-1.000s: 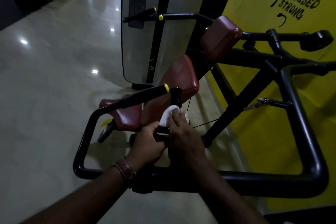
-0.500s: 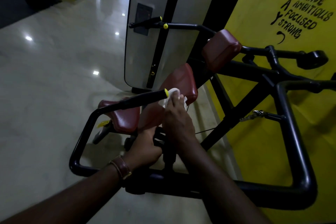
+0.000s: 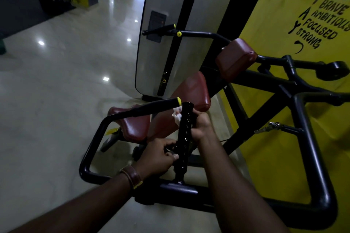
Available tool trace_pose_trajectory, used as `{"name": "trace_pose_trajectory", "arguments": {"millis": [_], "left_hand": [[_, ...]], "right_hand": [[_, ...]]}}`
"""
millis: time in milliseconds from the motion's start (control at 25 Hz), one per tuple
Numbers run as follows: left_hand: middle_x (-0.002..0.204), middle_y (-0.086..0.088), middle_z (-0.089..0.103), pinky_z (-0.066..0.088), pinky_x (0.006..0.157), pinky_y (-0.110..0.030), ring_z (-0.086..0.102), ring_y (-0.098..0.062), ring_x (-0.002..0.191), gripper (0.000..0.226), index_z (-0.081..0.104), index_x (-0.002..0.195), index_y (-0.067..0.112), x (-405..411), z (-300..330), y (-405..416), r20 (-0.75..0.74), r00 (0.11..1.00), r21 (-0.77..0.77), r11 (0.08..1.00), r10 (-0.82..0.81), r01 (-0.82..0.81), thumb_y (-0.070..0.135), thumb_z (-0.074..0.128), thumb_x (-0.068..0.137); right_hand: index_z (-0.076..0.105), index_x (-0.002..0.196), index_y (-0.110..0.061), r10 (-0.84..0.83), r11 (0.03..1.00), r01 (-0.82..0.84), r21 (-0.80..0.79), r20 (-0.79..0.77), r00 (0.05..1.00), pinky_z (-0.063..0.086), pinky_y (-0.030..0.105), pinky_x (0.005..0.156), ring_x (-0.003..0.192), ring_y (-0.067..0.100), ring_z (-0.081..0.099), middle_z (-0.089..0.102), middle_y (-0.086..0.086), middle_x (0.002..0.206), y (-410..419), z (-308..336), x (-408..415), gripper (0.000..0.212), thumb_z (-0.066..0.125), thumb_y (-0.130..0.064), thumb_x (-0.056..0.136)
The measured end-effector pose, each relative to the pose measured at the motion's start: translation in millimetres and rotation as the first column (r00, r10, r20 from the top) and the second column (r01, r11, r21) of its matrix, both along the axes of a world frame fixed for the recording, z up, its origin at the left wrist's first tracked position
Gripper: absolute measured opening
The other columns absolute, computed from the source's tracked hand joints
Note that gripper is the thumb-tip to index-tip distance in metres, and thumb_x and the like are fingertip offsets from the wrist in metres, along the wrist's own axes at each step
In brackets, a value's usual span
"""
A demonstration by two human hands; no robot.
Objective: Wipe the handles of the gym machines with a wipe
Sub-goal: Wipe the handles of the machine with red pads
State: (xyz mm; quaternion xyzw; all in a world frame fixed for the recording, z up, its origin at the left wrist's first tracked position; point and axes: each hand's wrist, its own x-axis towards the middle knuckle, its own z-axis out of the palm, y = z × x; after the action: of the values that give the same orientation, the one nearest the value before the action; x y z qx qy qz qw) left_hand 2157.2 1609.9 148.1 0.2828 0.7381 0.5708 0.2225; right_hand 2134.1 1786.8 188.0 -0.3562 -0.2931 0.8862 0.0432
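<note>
The right hand (image 3: 201, 126) is curling around the upright ribbed handle (image 3: 184, 134), pressing the white wipe (image 3: 177, 116) at its 10 o'clock side near the top. The left hand (image 3: 158, 157) is gripping the handle's base at 7 o'clock. Advisable: steady the base and drag the wipe fully around the ribs.

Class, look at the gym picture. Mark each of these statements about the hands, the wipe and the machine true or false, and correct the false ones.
1. The right hand holds the white wipe against the upright black grip. True.
2. The left hand hangs free of the machine. False: it holds the grip's lower end.
3. The seat pads are blue. False: they are dark red.
4. The wall with the lettering is yellow. True.
</note>
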Motion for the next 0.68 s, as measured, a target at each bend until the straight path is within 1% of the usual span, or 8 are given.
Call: {"name": "trace_pose_trajectory", "arguments": {"millis": [80,200,240,320,360,480,560,680], "left_hand": [[0.077,0.016,0.068,0.053,0.069,-0.021,0.058,0.006,0.06,0.035,0.071,0.109,0.02,0.9,-0.2,-0.1,-0.004,1.0,0.004,1.0,0.018,-0.018,0.0,0.069,0.08],[0.083,0.016,0.068,0.054,0.073,-0.02,0.06,0.008,0.065,0.036,0.071,0.111,0.019,0.0,-1.4,0.5,-0.021,0.999,-0.006,0.999,0.037,-0.037,0.002,0.071,0.079],[0.083,0.017,0.067,0.052,0.072,-0.015,0.059,0.011,0.064,0.037,0.07,0.112,0.02,-0.2,-1.2,1.1,-0.024,0.999,-0.007,0.999,0.038,-0.038,0.002,0.071,0.079],[0.087,0.014,0.067,0.047,0.072,-0.01,0.057,0.012,0.063,0.041,0.067,0.116,0.02,0.2,-0.9,2.3,-0.019,0.999,-0.017,0.999,0.05,-0.05,0.002,0.072,0.08],[0.089,0.01,0.068,0.047,0.073,-0.011,0.056,0.011,0.064,0.042,0.066,0.118,0.017,0.2,-2.2,2.6,-0.009,0.998,-0.027,0.998,0.059,-0.06,0.003,0.072,0.079],[0.08,0.015,0.065,0.046,0.071,-0.013,0.054,0.011,0.06,0.04,0.068,0.115,0.019,0.6,-1.7,2.4,0.017,0.998,-0.03,0.998,0.064,-0.064,0.003,0.072,0.079],[0.075,0.019,0.063,0.046,0.07,-0.015,0.055,0.013,0.057,0.041,0.067,0.107,0.029,1.1,0.7,2.2,0.027,0.998,-0.003,0.999,0.048,-0.048,0.0,0.071,0.079],[0.072,0.015,0.065,0.05,0.07,-0.019,0.053,0.01,0.056,0.039,0.069,0.104,0.029,-0.1,-2.4,0.9,0.044,0.998,0.012,0.999,0.038,-0.039,-0.002,0.07,0.079]], "right_hand": [[0.062,0.1,0.008,-0.019,0.999,0.016,-0.041,-0.053,0.998,0.059,0.037,0.068,0.076,0.029,0.066,0.061,0.02,0.097,-4.0,-0.5,2.1,0.04,0.037,-0.024,0.101],[0.068,0.098,0.006,-0.182,0.942,0.191,0.275,-0.055,0.982,0.059,0.036,0.063,0.079,0.029,0.07,0.07,0.022,0.094,-13.2,-2.4,3.7,0.025,0.058,-0.017,0.093],[0.072,0.094,0.0,-0.272,0.799,0.256,0.545,-0.054,0.961,0.057,0.031,0.063,0.075,0.021,0.071,0.073,0.014,0.086,-13.7,-1.7,0.1,0.019,0.065,-0.017,0.088],[0.074,0.078,-0.009,-0.282,0.158,0.103,0.982,-0.055,0.958,0.046,0.019,0.057,0.057,0.003,0.061,0.068,-0.004,0.065,-10.5,3.8,-5.3,0.018,0.067,-0.024,0.086],[0.07,0.069,-0.011,-0.203,-0.141,-0.002,0.99,-0.027,0.979,0.036,0.018,0.052,0.049,-0.001,0.052,0.059,-0.009,0.056,-6.3,6.6,-8.1,0.024,0.064,-0.025,0.087],[0.053,0.056,-0.018,0.126,-0.391,-0.095,0.915,0.156,0.98,0.027,0.021,0.049,0.044,0.0,0.04,0.045,-0.011,0.048,14.4,16.7,-17.3,0.03,0.062,-0.019,0.085],[0.065,0.062,-0.008,0.243,-0.211,-0.151,0.966,0.201,0.949,0.036,0.023,0.052,0.05,0.009,0.049,0.056,0.001,0.054,12.9,22.1,-20.4,0.023,0.063,-0.015,0.084],[0.068,0.089,0.013,0.065,0.678,0.01,0.735,-0.073,0.995,0.054,0.034,0.058,0.065,0.031,0.059,0.061,0.025,0.075,-9.1,23.3,-16.6,0.02,0.061,-0.006,0.084]]}}
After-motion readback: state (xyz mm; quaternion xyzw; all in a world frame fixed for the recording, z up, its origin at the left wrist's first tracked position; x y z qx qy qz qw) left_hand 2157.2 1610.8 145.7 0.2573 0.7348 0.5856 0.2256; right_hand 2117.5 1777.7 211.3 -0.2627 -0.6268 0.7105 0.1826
